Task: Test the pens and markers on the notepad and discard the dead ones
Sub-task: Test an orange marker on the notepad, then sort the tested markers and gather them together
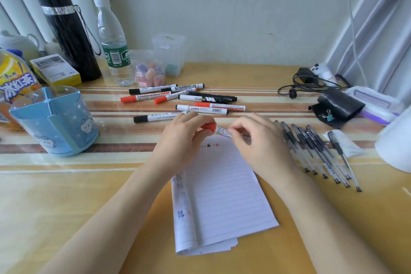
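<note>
Two bare forearms, the left (115, 207) and the right (322, 207), come in from the bottom edge and flank the notepad (226, 196). It lies on the yellow table (66, 196) with its earlier pages folded under at the left.

The left hand (180, 138) curls its fingers (200, 133) round the red cap (209, 127) of a red-capped marker (221, 131). The right hand (260, 140) pinches the white barrel between thumb and fingertips (233, 132). The marker is held level over the top edge of the notepad; whether the cap is fully seated cannot be told. Just below it, a few small red and dark test marks (211, 145) sit on the top line of the page.

Beyond the hands, a loose pile of markers (189, 98) with red and black caps lies on the striped part of the table. To the right of the right hand, a row of gel pens (315, 151) lies side by side, tips toward the camera.

Well to the left stands a blue pen holder (55, 122). Behind it are a black flask (69, 35) and a water bottle (113, 51), with a small jar of erasers (150, 72) beside the bottle. At the far right lie a black pouch (340, 104) and a coiled cable (309, 82).
</note>
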